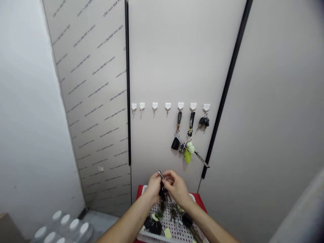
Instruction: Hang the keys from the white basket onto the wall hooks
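My left hand (153, 186) is closed around a bunch of keys (162, 193) with dark parts, and a silver metal piece (160, 174) sticks up between my two hands. Close against it, my right hand (177, 186) has thumb and fingers pinched on the same bunch; what exactly lies between those fingertips is partly hidden. Below both hands is a white perforated basket (170, 221). In it lie loose keys (173, 214), black key fobs (155, 226) and a pale yellow tag (167, 233).
White hooks (168, 106) run in a row across the cabinet door (182, 60). The three rightmost carry a black car key (176, 143), a green charm (187, 156) and black-headed keys (204, 122). Red surface (201, 203) supports the basket. White-capped bottles (74, 224) stand lower left.
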Demonstrator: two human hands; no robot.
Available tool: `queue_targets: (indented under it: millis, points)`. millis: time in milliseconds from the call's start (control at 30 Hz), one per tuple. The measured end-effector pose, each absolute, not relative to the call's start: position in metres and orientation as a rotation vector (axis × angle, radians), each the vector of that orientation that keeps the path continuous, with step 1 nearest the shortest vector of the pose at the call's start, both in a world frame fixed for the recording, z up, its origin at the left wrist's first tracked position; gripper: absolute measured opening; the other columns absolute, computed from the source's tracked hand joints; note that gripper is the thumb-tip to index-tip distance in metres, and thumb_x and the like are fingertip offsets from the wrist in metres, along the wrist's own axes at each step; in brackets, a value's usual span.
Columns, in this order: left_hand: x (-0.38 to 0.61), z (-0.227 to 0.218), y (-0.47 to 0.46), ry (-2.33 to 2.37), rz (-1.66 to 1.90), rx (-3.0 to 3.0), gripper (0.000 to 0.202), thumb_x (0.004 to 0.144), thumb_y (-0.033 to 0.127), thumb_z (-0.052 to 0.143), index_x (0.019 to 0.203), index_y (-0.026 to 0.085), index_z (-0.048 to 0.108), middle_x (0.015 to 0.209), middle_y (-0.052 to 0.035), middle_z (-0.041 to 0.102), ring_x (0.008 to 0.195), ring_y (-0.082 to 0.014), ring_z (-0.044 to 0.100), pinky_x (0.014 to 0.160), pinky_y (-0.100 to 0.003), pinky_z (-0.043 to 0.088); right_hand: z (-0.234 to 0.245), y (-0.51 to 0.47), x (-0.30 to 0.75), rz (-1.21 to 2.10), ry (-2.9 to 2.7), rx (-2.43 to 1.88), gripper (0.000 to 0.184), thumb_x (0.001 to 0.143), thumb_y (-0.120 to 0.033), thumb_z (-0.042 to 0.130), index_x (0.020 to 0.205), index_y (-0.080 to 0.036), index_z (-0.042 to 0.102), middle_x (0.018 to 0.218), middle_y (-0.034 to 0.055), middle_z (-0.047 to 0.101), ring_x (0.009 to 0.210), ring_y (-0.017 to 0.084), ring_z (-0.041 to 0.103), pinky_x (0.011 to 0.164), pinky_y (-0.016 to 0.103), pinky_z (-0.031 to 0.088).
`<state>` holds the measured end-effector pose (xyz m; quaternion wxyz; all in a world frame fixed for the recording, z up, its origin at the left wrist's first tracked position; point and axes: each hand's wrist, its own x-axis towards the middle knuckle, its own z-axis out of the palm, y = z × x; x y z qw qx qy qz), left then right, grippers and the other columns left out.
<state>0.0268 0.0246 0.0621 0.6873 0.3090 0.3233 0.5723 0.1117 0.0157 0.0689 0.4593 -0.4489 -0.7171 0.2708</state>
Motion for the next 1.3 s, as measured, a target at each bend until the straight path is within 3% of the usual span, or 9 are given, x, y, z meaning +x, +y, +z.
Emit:
queue_targets:
  millis: [133, 333, 533, 733, 967, 1100, 1200, 1300]
  points:
    - [0.025, 0.069, 0.028, 0.747, 1.35, 0.821, 0.006, 0.051, 0.017, 0.052, 0.055, 0.013, 0.05, 0.05, 0.0012, 0.05, 0.051, -0.0088, 0.045, 0.053, -0.021, 0.032, 0.08, 0.025, 0.114, 0.661, -1.687, -1.084, 0.029, 0.059, -0.023, 0.048, 0.087, -0.016, 0.051, 0.058, -0.0011, 0.052, 0.047, 0.008, 0.043, 0.047, 0.021, 0.036]
    - [0.025, 0.107, 0.043, 0.827, 1.424, 1.18, 0.011, 0.049, 0.009, 0.055, 0.059, 0.013, 0.054, 0.059, -0.001, 0.054, 0.057, -0.0099, 0.046, 0.058, -0.021, 0.033, 0.136, 0.055, 0.117, 0.58, -1.454, -0.987, 0.025, 0.058, -0.026, 0.047, 0.078, -0.012, 0.054, 0.066, 0.0035, 0.056, 0.056, 0.011, 0.047, 0.051, 0.023, 0.037]
    - [0.029, 0.178, 0.077, 0.936, 1.612, 1.349, 0.004, 0.051, 0.011, 0.054, 0.053, 0.013, 0.052, 0.048, 0.002, 0.049, 0.047, -0.0076, 0.04, 0.051, -0.02, 0.03, 0.214, 0.088, 0.107, 0.615, -1.325, -0.844, 0.023, 0.058, -0.024, 0.046, 0.077, -0.011, 0.054, 0.062, 0.001, 0.054, 0.043, 0.004, 0.04, 0.041, 0.018, 0.034]
    - [0.026, 0.216, 0.105, 1.235, 1.672, 1.523, 0.01, 0.056, 0.019, 0.053, 0.063, 0.012, 0.055, 0.056, -0.0016, 0.053, 0.051, -0.0089, 0.044, 0.051, -0.02, 0.031, 0.259, 0.109, 0.096, 0.66, -1.242, -0.949, 0.017, 0.062, -0.015, 0.043, 0.073, -0.01, 0.054, 0.059, 0.0006, 0.055, 0.036, 0.001, 0.038, 0.035, 0.014, 0.032]
    - [0.03, 0.207, 0.119, 1.556, 1.448, 1.647, 0.021, 0.06, 0.026, 0.049, 0.075, 0.014, 0.057, 0.07, -0.0049, 0.059, 0.061, -0.0119, 0.05, 0.057, -0.022, 0.036, 0.246, 0.13, 0.096, 0.566, -1.244, -1.106, 0.017, 0.061, -0.013, 0.043, 0.072, -0.009, 0.055, 0.053, 0.0023, 0.056, 0.035, 0.005, 0.044, 0.036, 0.016, 0.036]
    - [0.026, 0.195, 0.121, 1.543, 1.431, 1.644, 0.026, 0.06, 0.024, 0.05, 0.082, 0.012, 0.055, 0.077, -0.0067, 0.059, 0.068, -0.0122, 0.052, 0.062, -0.021, 0.037, 0.232, 0.122, 0.1, 0.422, -1.331, -1.158, 0.021, 0.06, -0.017, 0.045, 0.077, -0.011, 0.056, 0.065, 0.0041, 0.06, 0.055, 0.011, 0.053, 0.054, 0.022, 0.042]
    - [0.019, 0.18, 0.118, 1.507, 1.445, 1.632, 0.03, 0.06, 0.022, 0.049, 0.087, 0.01, 0.053, 0.082, -0.0081, 0.058, 0.072, -0.0121, 0.052, 0.065, -0.021, 0.037, 0.219, 0.105, 0.107, 0.123, -1.478, -1.186, 0.027, 0.06, -0.019, 0.046, 0.084, -0.01, 0.055, 0.08, 0.0071, 0.059, 0.073, 0.014, 0.053, 0.07, 0.027, 0.039]
    - [0.012, 0.151, 0.107, 1.436, 1.4, 1.651, 0.029, 0.061, 0.02, 0.048, 0.087, 0.008, 0.053, 0.082, -0.0083, 0.057, 0.072, -0.0115, 0.051, 0.066, -0.022, 0.038, 0.193, 0.085, 0.119, 0.012, -1.599, -1.191, 0.029, 0.061, -0.018, 0.045, 0.087, -0.009, 0.054, 0.086, 0.0081, 0.057, 0.076, 0.014, 0.052, 0.072, 0.028, 0.038]
